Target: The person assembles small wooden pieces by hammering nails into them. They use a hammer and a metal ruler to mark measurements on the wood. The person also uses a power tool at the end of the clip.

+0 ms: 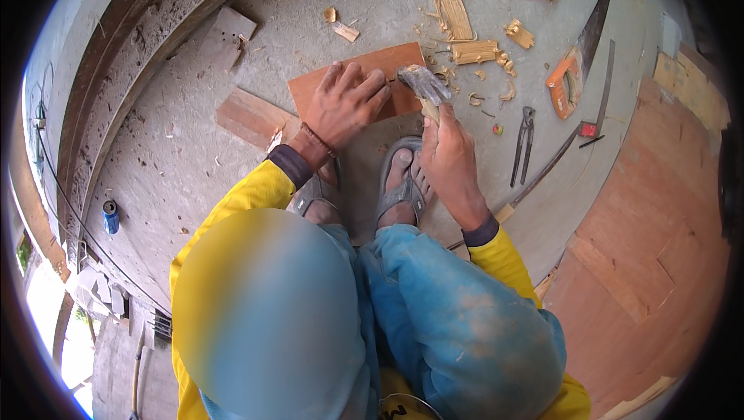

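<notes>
A reddish-brown wooden board (404,102) lies on the floor just beyond my feet. My left hand (349,102) rests on it with the fingers curled and closed. By those fingertips a small dark thin thing shows; its kind is too small to tell, and what the fingers pinch is hidden. My right hand (449,155) grips the short wooden handle of a hammer (424,84). The worn grey metal head is over the board's right part, close beside my left fingertips. Whether it touches the board I cannot tell.
Wood shavings and yellowish offcuts (474,52) lie beyond the board. To the right are pincers (525,145), a handsaw (570,79) and large plywood sheets (643,242). Another board (252,118) lies left, with a blue can (111,217) farther off. My sandalled feet (401,187) are close by.
</notes>
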Tool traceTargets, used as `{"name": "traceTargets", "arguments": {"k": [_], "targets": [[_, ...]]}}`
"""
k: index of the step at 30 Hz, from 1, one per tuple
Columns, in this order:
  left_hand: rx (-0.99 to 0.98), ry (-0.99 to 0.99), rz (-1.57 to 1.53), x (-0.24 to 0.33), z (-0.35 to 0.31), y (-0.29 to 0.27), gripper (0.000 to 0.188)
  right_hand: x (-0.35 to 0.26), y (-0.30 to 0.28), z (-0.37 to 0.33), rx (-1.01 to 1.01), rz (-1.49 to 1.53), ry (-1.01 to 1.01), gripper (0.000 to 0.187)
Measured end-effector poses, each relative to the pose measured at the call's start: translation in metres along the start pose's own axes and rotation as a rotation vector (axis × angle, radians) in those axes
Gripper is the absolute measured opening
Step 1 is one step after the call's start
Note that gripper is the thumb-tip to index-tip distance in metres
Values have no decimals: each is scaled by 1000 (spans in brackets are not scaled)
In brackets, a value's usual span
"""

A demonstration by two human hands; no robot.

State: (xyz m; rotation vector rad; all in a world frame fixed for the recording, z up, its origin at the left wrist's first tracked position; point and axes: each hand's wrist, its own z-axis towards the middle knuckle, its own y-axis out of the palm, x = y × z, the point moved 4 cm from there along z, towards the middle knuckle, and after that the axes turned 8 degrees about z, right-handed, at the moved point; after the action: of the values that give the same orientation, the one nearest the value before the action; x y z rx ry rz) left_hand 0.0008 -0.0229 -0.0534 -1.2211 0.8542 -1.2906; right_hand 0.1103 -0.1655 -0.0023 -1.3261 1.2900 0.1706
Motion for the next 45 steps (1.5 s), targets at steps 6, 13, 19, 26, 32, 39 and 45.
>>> {"name": "traceTargets", "arguments": {"k": [6, 13, 19, 26, 32, 39, 45], "targets": [[-42, -8, -24, 0, -1, 1, 31, -8, -5, -6, 67, 55, -132, 31], [-13, -47, -56, -3, 2, -3, 28, 12, -19, -19, 143, 24, 23, 35], [-24, -322, -151, -14, 22, -7, 11, 84, -32, -108, 303, -222, 311, 37], [-125, -332, -121, -26, 31, 0, 8, 84, -27, -126, 377, -512, 240, 40], [-99, -370, -137, -30, 28, 11, 13, 53, -7, -22, 238, 261, 215, 33], [-32, -295, -103, -21, 26, 7, 11, 52, 28, 24, 195, 600, 261, 28], [-29, -95, -81, -13, 21, -3, 18, 43, 34, 18, 175, 837, 451, 21]]}}
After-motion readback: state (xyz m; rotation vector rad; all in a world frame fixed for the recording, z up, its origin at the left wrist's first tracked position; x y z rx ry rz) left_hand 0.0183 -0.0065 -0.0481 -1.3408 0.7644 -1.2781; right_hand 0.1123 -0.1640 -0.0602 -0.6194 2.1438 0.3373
